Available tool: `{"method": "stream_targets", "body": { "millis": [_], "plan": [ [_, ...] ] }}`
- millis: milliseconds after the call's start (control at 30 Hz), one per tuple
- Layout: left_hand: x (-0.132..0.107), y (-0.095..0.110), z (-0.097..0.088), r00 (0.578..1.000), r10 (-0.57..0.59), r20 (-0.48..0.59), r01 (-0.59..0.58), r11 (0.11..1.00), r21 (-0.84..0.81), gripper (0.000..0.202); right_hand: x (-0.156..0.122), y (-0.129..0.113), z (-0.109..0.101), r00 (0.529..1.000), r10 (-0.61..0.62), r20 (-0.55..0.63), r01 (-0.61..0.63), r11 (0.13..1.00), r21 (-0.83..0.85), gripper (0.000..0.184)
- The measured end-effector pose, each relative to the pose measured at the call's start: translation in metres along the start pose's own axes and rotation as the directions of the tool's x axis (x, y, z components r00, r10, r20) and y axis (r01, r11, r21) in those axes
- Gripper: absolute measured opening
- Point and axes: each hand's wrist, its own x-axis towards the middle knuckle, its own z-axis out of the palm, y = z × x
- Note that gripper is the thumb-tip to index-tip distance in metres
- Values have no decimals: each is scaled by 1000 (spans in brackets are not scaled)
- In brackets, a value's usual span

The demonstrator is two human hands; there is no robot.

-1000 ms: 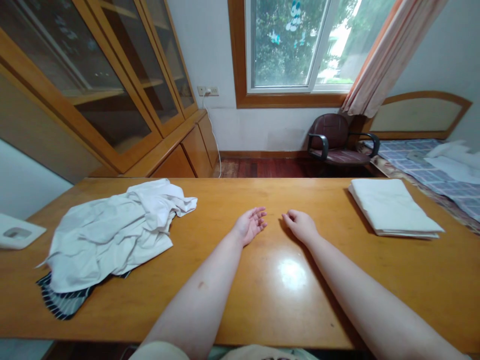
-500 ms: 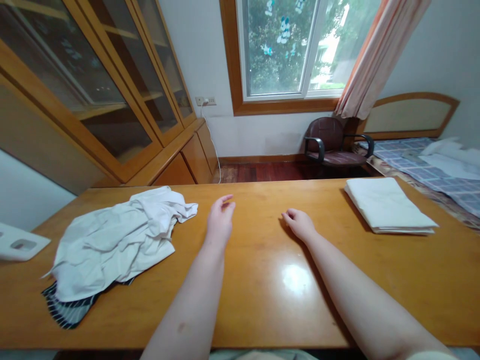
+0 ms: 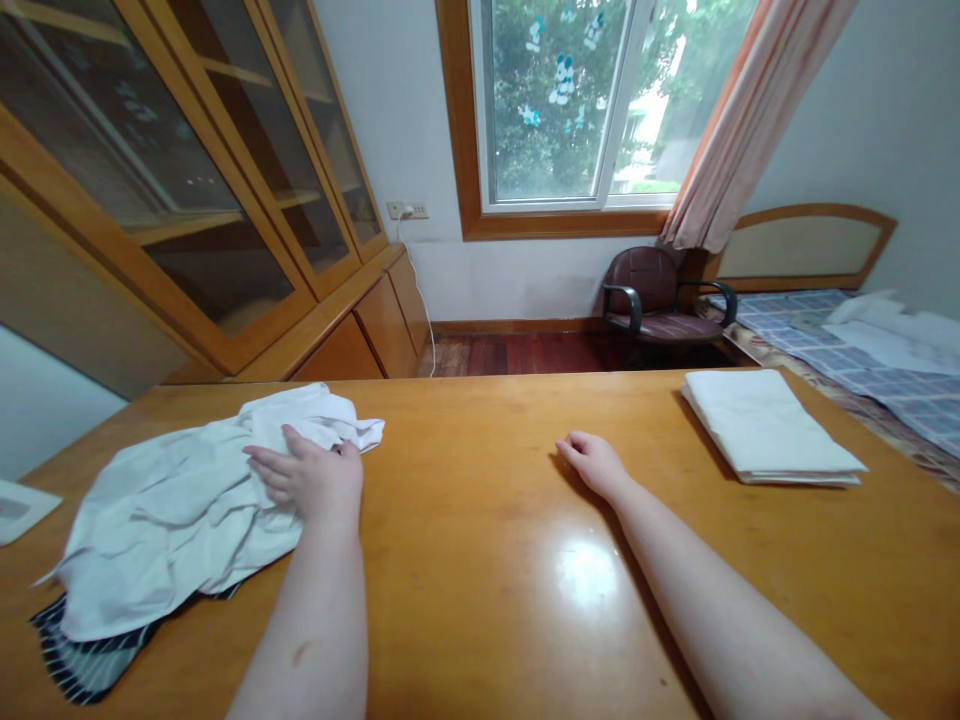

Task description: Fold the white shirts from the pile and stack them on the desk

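My left hand (image 3: 319, 480) is over the right part of a crumpled white garment (image 3: 172, 510), its fingers spread; whether it presses on the cloth I cannot tell. From under the garment's near left end a dark striped cloth (image 3: 97, 655) sticks out. My right hand (image 3: 596, 462) rests on the wooden table (image 3: 465, 560) with its fingers curled in, and nothing shows in it. To the right of that hand, apart from it, lies a folded white cloth (image 3: 769, 425) in a flat stack.
A white object with a cutout (image 3: 22, 510) sits at the table's left edge. Beyond the table are a glass-door cabinet (image 3: 225, 240), a brown office chair (image 3: 660, 300) and a bed with a checked cover (image 3: 817, 335). A window with a pink curtain (image 3: 757, 130) is behind.
My left hand has moved left from above the bare table onto the white garment, its fingers spreading. My right hand stays in place. The view has shifted slightly.
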Motion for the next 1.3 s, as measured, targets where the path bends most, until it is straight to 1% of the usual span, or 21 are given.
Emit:
{"method": "stream_targets", "body": {
  "millis": [67,100,233,333,433,500,633,700,767,833,967,1033,1067,1167,1233,1300],
  "plan": [
    [4,-1,-6,999,21,-49,-20,999,27,77,0,1,0,1000,-2,3,2,1000,18,37],
    [6,-2,-8,998,5,-57,-3,999,35,77,0,1,0,1000,-4,4,4,1000,20,37],
    [17,-11,-10,995,-96,-18,97,993,65,84,0,2,1,1000,-10,10,10,1000,14,37],
    [27,-19,-10,991,-129,37,124,985,121,82,0,3,1,1000,-14,7,14,1000,8,37],
    [34,-26,-8,976,-149,157,123,979,164,63,1,3,1,1000,-22,7,22,1000,-6,37],
    [35,-27,-6,979,-103,175,76,985,155,52,1,3,1,1000,-25,12,25,1000,-6,36],
    [28,-19,0,996,44,76,-51,995,87,45,1,4,2,1000,-18,15,18,1000,-2,36],
    [20,-10,0,990,129,55,-132,990,50,43,1,5,2,1000,-12,17,12,1000,-4,36],
    [10,0,-2,972,229,47,-230,973,23,42,2,5,2,1000,-9,17,9,1000,-1,36],
    [-1,9,-6,944,328,45,-329,944,15,39,2,5,2,1000,-10,15,10,1000,5,36],
    [-16,21,-10,884,467,-2,-467,884,-33,29,1,4,1,1000,-13,14,13,1000,9,36],
    [-20,23,-7,841,540,42,-532,838,-121,28,1,4,1,1000,-15,14,15,1000,6,36],
    [-21,23,-4,810,581,83,-561,808,-180,29,0,3,1,1000,-16,14,16,1000,6,36],
    [-24,24,5,693,698,179,-608,700,-375,32,0,2,0,1000,-15,14,15,1000,13,37],
    [-29,27,7,618,761,197,-616,624,-480,33,0,1,-1,1000,-13,18,13,1000,15,37],
    [-36,31,7,550,810,204,-621,560,-549,32,0,1,-1,1000,-13,24,12,1000,11,37]
  ]
}}
